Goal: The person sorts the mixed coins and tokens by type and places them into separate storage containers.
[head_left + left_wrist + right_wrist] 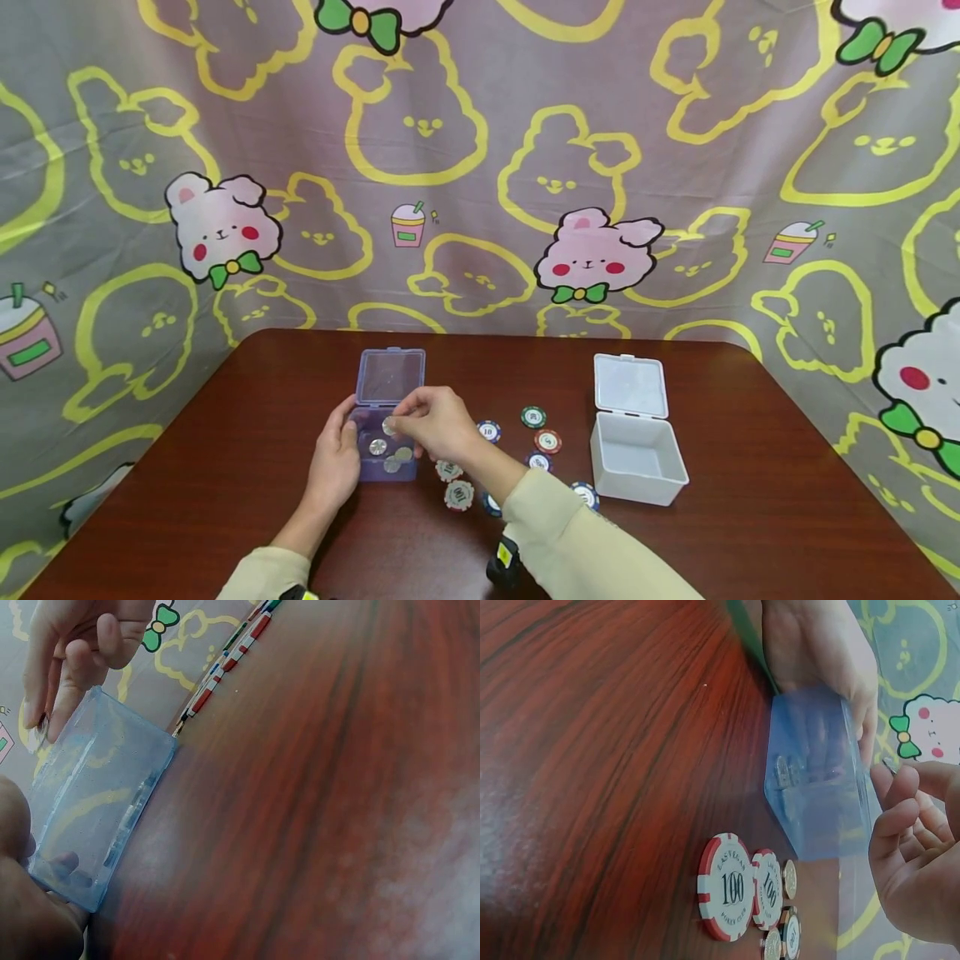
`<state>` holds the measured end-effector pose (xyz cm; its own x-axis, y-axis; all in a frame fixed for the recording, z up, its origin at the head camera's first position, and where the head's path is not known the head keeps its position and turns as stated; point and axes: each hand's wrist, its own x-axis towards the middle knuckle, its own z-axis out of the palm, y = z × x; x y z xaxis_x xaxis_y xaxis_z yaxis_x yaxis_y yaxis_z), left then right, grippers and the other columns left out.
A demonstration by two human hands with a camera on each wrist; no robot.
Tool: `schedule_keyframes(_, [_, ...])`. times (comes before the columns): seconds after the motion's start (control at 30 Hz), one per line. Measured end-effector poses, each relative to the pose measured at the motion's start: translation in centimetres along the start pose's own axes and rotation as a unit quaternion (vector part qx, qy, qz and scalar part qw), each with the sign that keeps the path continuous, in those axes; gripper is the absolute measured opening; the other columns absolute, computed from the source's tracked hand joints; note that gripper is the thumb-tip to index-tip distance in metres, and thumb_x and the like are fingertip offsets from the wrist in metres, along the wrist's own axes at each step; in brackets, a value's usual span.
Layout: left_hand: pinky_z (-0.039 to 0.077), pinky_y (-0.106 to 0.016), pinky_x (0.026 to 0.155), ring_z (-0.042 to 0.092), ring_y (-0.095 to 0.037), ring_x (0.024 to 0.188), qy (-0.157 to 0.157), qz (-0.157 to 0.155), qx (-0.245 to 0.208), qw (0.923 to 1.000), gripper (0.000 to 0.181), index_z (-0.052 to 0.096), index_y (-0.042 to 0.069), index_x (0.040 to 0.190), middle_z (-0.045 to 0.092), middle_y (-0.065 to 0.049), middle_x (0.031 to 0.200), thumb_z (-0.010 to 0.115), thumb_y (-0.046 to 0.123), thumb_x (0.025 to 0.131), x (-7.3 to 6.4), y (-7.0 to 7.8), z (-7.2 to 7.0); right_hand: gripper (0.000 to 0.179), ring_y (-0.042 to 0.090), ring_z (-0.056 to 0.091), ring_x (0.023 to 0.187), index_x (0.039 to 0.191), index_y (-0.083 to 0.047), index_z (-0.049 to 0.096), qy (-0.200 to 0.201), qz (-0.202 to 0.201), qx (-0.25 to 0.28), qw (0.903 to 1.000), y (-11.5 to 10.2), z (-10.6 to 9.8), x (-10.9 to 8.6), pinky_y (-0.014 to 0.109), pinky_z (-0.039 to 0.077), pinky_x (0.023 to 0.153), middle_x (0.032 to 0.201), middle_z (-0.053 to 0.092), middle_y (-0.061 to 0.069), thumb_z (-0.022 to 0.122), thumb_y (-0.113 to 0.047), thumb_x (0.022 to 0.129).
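A translucent blue plastic box (388, 477) stands on the table with its lid (391, 377) tipped back. Several silver coins (378, 447) lie on its floor. My left hand (337, 457) grips the box by its left wall, thumb at the rim. Over the box's right side, my right hand (438, 423) pinches a silver coin (388, 426) between thumb and fingers. In the right wrist view that coin (889, 765) shows edge-on at the fingertips, above the open top of the blue box (817, 817). Part of the box's right wall is hidden behind the right hand in the head view.
Poker chips lie right of the blue box, among them a white-and-red 100 chip (459, 496), a green chip (533, 417) and a red chip (547, 441). Further right stands a white box (637, 483) with its lid raised. A patterned cloth (480, 167) hangs behind the table (757, 433).
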<state>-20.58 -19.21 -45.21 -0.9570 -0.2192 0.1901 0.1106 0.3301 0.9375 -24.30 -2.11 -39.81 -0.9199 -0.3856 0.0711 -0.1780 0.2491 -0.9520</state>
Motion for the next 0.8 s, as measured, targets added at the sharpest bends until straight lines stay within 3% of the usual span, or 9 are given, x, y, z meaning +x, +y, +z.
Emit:
schedule_keyframes(0.23, [0.024,-0.051,0.117,0.038,-0.038,0.137,0.0,0.002,0.001,1.0,0.046,0.032,-0.006,0.152,0.049,-0.031,0.142,0.03,-0.001,0.106,0.0,-0.1,0.0,0.004,0.011,0.051,0.038,0.089,-0.001,0.071,-0.007,0.001,-0.005,1.0,0.3,-0.3,0.3,0.02,0.038,0.034,0.075,0.073,0.012,0.073,-0.005,0.089])
schedule_keyframes(0.47, [0.024,-0.05,0.117,0.039,-0.038,0.137,0.007,0.002,0.009,0.9999,0.045,0.033,-0.006,0.151,0.052,-0.031,0.138,0.03,-0.001,0.106,0.1,0.0,0.1,0.003,0.013,0.053,0.043,0.088,-0.005,0.073,-0.008,-0.02,-0.007,0.9997,1.2,-1.9,-0.4,0.021,0.042,0.039,0.079,0.07,0.022,0.076,-0.004,0.087])
schedule_keyframes(0.63, [0.022,-0.05,0.118,0.038,-0.037,0.138,0.007,0.003,0.016,0.9998,0.045,0.033,-0.005,0.151,0.053,-0.03,0.138,0.03,-0.001,0.106,0.1,-0.2,0.0,0.004,0.02,0.054,0.045,0.089,-0.003,0.072,-0.016,-0.031,-0.016,0.9993,2.2,-3.0,-1.2,0.02,0.041,0.04,0.072,0.067,0.015,0.075,-0.004,0.087])
schedule_keyframes(0.8, [0.022,-0.051,0.118,0.038,-0.038,0.139,0.01,0.007,0.022,0.9997,0.045,0.034,-0.005,0.151,0.053,-0.03,0.138,0.031,0.0,0.106,0.0,-0.2,0.0,0.004,0.015,0.053,0.045,0.089,-0.002,0.072,-0.033,-0.05,-0.061,0.9963,3.6,-4.0,-2.1,0.021,0.041,0.041,0.068,0.064,0.002,0.074,-0.004,0.087])
